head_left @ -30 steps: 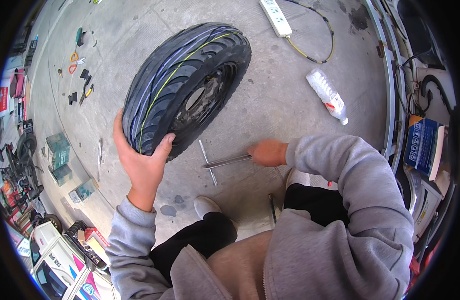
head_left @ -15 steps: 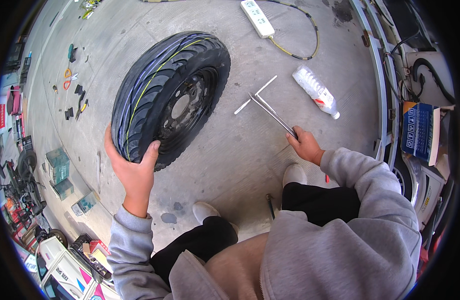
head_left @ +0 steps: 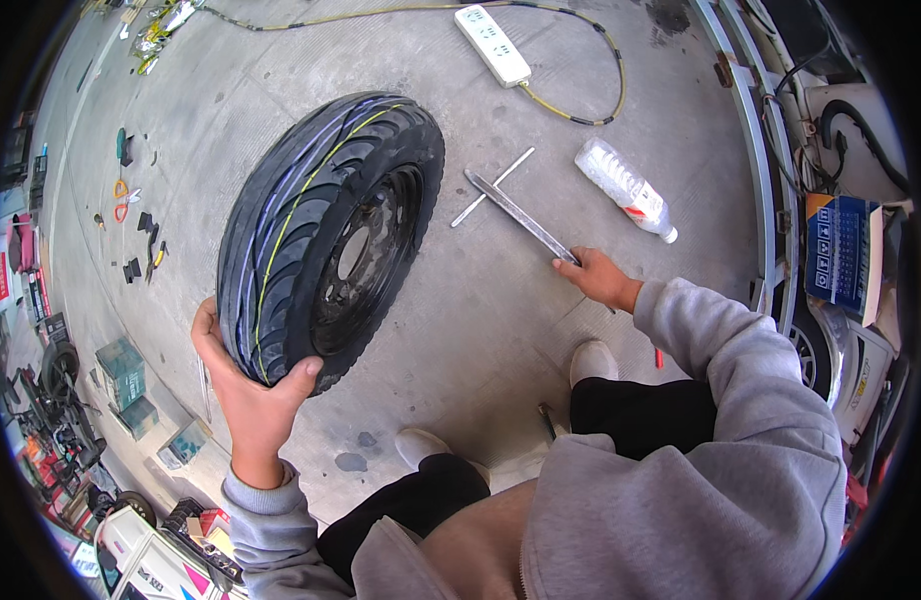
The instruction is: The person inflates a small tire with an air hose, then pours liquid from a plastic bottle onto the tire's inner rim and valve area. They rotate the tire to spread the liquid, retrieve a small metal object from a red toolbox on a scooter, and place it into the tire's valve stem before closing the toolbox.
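A black tyre [head_left: 286, 235] with blue and yellow lines along its tread stands tilted on the floor, on a dark metal wheel rim [head_left: 353, 275]. My left hand [head_left: 253, 405] grips the tyre's near end, thumb on the sidewall side and fingers round the tread. In my right hand [head_left: 603, 278] is a long flat silver tyre lever [head_left: 526, 222], its far end pointing away from me toward the wheel but apart from it. Beneath the lever lies a thin silver T-handle wrench [head_left: 516, 168], partly hidden by it.
A clear plastic bottle [head_left: 621, 185] lies right of the lever. Farther off is a white power strip [head_left: 493, 45] with a yellow-black cord. Scissors [head_left: 122, 200] and pliers [head_left: 157, 262] lie at the left. A metal frame [head_left: 756, 130] and a blue box [head_left: 841, 250] line the right side.
The tyre and my left hand have come lower in the view, closer to me. The lever has turned, so its broad flat face now shows. The view has shifted slightly.
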### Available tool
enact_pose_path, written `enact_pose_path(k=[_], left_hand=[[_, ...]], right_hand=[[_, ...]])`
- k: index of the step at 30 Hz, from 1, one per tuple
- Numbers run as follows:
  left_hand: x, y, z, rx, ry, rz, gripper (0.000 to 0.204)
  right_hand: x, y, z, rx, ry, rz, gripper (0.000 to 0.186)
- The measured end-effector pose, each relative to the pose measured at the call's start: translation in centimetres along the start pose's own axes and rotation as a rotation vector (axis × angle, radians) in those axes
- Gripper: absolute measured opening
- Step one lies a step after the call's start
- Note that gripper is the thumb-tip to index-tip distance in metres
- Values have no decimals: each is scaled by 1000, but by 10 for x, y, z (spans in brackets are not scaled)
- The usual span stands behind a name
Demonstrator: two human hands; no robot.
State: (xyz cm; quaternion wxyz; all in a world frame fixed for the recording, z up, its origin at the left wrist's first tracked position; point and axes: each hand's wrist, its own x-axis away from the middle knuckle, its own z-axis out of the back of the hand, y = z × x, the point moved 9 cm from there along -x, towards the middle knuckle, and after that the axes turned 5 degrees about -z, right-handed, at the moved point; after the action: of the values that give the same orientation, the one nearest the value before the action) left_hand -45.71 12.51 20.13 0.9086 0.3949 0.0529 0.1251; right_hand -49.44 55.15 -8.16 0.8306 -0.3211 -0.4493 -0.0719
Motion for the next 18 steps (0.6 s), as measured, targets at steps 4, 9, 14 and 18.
enact_pose_path(k=[4, 9, 14, 18], left_hand=[[-7, 8, -3, -141, -83, -16, 115], [-10, 38, -19, -309, -106, -75, 95], [-16, 50, -24, -313, -251, 24, 108], [-11, 55, -28, -353, -359, -38, 102]], right_hand=[[-1, 5, -10, -81, -56, -92, 63], [31, 0, 16, -108, 47, -72, 61], [99, -13, 62, -317, 315, -114, 55], [188, -2, 82, -521, 496, -151, 51]])
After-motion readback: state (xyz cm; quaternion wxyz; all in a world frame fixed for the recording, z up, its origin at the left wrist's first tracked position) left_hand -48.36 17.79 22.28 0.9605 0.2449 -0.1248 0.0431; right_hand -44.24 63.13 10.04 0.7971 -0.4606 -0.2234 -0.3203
